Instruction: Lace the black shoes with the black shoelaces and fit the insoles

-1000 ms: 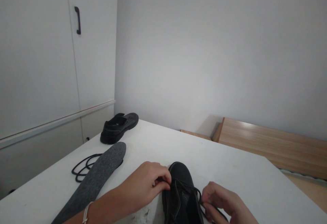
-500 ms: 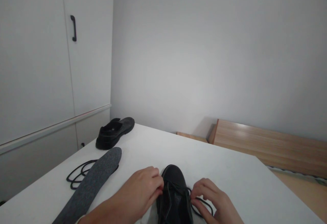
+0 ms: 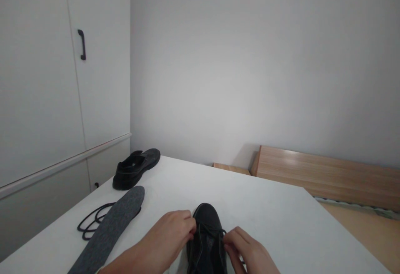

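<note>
A black shoe (image 3: 206,214) lies on the white table at the bottom middle, toe pointing away from me. A thin black shoelace (image 3: 211,229) crosses its front near the toe. My left hand (image 3: 175,234) is closed in a pinch against the shoe's left side; what its fingertips hold is hidden. On the other side, my right hand (image 3: 246,247) pinches the shoelace beside the eyelets. Part of the lace hangs behind those fingers and barely shows. The heel end of the shoe runs out of the picture.
A grey insole (image 3: 114,226) lies left of my left arm, over a looped black lace (image 3: 86,228). A second black shoe (image 3: 136,169) stands at the table's far left corner. White cabinets (image 3: 103,90) rise on the left; a wooden headboard (image 3: 312,172) stands beyond the table's right edge.
My right hand has moved closer to the shoe, and the lace loop that showed beside it is now mostly hidden. My left hand keeps its pinch. The view has shifted slightly.
</note>
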{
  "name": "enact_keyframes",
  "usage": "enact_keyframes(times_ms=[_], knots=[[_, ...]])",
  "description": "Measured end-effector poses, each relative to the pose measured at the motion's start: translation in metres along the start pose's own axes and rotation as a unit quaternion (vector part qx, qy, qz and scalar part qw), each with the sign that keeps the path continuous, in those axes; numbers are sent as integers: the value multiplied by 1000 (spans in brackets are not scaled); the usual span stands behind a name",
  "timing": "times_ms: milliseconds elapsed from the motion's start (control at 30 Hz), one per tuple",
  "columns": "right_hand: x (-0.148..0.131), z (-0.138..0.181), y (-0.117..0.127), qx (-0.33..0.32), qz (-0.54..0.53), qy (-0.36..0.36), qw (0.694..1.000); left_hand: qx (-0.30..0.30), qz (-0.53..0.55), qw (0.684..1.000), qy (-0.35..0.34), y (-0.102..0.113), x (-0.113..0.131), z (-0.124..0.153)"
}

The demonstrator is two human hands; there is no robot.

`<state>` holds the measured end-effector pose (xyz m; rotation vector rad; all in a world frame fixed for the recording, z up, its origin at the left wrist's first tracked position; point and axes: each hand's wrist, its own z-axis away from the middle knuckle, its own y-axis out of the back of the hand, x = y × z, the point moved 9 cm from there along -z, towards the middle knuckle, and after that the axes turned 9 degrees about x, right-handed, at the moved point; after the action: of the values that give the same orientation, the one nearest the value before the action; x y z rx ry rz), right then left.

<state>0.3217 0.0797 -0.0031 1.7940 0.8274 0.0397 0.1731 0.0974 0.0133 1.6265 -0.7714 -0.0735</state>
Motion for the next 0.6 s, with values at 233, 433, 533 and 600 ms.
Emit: enact_keyframes(times_ms=[233,433,533,600], knots=[[-8,-2,-4,-49,36,-41,997,19,110,994,7,15,19,-2],[-21,-13,-16,-92,179,-23,979,7,16,1000,-13,24,37,-4],[-34,-20,-15,-91,221,-5,971,-28,-77,996,-38,18,46,-13],[-43,-24,-13,-106,241,-10,965,-53,-132,988,-63,11,52,-21]])
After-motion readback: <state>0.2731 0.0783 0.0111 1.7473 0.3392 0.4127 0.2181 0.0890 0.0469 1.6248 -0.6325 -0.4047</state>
